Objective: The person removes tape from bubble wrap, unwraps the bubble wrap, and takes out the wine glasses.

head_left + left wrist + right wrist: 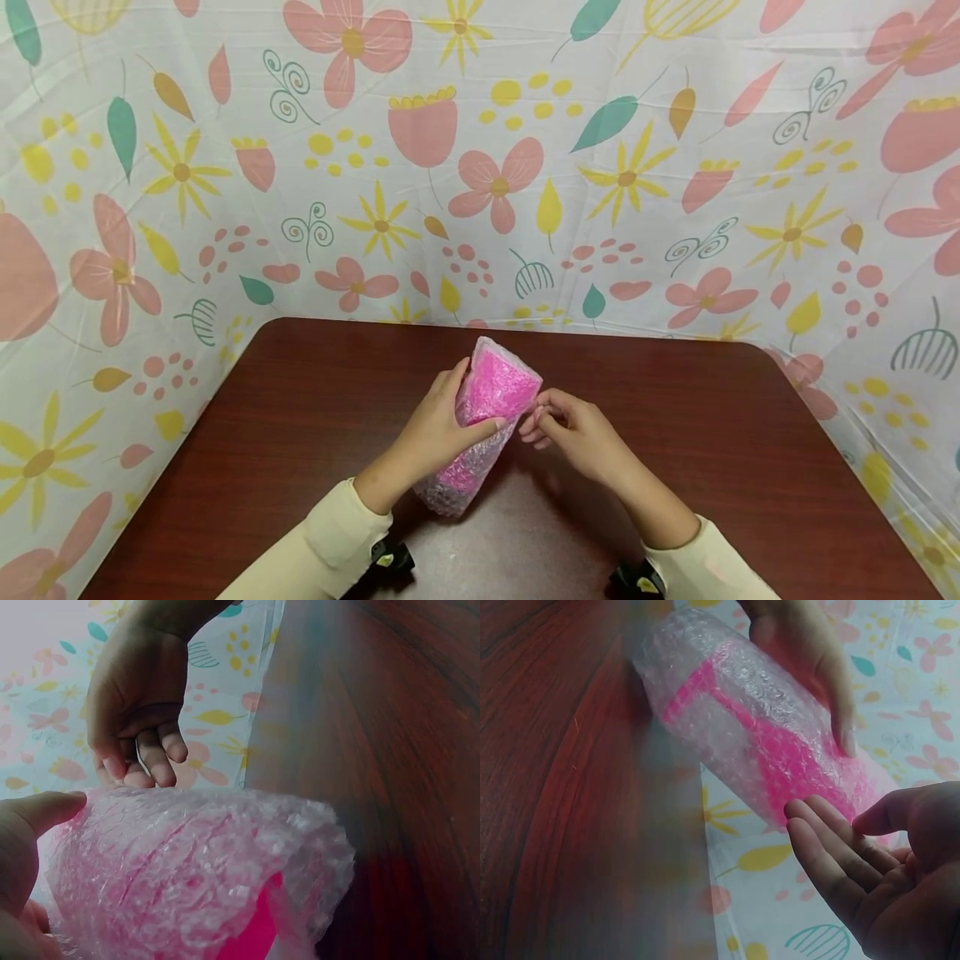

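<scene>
A pink goblet (787, 761) lies tilted inside clear bubble wrap (480, 467), its bowl end pointing away from me in the head view. My left hand (435, 425) grips the bundle from the left, thumb across its top and fingers around the far side. At the bundle's right edge, the thumb and index finger of my right hand (573, 429) come together in a pinch at the wrap. The other right fingers (832, 866) extend loosely beside it. What lies between the pinching fingertips is mostly hidden.
The bundle is over a dark reddish-brown wooden table (315, 375) with rounded far corners. A white cloth (480, 167) printed with flowers and leaves hangs behind the table and along both sides.
</scene>
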A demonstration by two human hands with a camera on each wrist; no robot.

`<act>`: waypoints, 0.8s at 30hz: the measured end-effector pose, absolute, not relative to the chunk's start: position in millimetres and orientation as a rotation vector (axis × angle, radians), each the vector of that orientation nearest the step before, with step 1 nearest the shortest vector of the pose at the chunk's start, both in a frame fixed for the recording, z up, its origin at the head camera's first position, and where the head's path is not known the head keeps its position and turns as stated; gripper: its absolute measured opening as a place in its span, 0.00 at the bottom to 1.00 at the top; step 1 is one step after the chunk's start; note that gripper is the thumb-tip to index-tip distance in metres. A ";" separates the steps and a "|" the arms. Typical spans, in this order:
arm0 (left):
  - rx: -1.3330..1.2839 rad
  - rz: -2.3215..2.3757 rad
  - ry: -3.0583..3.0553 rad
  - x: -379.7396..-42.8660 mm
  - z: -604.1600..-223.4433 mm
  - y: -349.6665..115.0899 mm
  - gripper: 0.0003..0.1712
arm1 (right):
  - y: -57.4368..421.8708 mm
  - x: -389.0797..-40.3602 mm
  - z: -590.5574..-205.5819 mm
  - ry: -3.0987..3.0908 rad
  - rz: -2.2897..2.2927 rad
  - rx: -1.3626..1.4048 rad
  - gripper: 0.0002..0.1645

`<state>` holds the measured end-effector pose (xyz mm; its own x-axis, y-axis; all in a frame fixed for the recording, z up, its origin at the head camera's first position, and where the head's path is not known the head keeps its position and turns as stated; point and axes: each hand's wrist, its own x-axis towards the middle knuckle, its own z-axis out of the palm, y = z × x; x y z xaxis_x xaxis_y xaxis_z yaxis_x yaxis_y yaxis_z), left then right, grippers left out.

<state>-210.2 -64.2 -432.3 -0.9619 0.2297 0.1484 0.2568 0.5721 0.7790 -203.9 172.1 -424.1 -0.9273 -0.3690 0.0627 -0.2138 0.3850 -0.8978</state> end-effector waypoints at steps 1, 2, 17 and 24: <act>-0.427 -1.371 -2.758 -210.2 -432.4 -63.9 0.61 | 171.9 -204.2 -423.9 2.475 -1.589 -0.527 0.09; -0.427 -1.368 -2.756 -210.3 -432.6 -63.6 0.60 | 171.9 -204.3 -423.7 2.466 -1.596 -0.525 0.09; -0.435 -1.370 -2.733 -209.9 -435.3 -61.8 0.59 | 171.5 -202.6 -421.7 2.386 -1.622 -0.467 0.06; -0.447 -1.362 -2.727 -209.9 -436.4 -61.4 0.58 | 171.3 -204.8 -422.2 2.397 -1.632 -0.493 0.11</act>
